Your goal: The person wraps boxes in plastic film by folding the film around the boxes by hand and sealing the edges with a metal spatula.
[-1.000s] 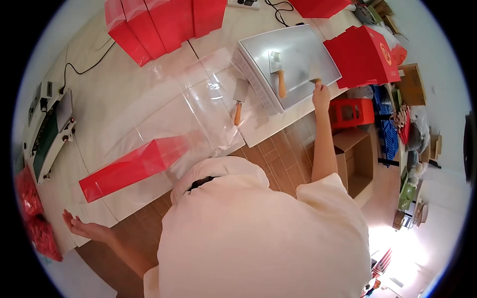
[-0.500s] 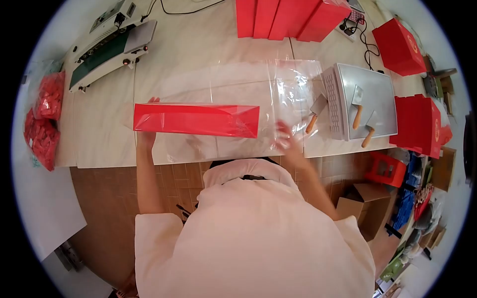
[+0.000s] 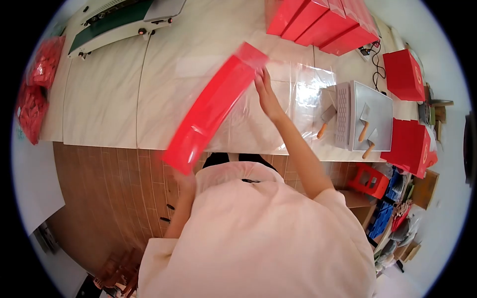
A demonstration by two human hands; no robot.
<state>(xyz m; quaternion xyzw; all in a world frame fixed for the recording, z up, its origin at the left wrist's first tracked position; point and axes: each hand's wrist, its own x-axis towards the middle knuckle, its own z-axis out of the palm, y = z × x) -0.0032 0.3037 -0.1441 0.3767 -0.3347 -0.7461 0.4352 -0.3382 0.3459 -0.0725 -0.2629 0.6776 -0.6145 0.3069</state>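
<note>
A long red box [image 3: 211, 109] in clear plastic film is tilted across the table's front edge, its near end low at the left and its far end up and right. My left hand [image 3: 185, 179] grips the near end from below; its fingers are mostly hidden behind the box and blurred. At the far end, my right hand [image 3: 267, 97] has its fingers against the box's corner and the film. Clear plastic sheeting [image 3: 278, 119] lies on the table under and beside the box.
Several wrapped red boxes [image 3: 323, 25] stand at the back. A metal box [image 3: 375, 124] with scrapers on top is at right, near more red boxes [image 3: 403, 74]. A sealing machine [image 3: 119, 25] occupies the back left, with bags of red items [image 3: 34, 104] beyond the left edge.
The red box has swung from lying level to a steep diagonal, its left end coming toward me. My right hand has moved from the loose film up to the box's far end.
</note>
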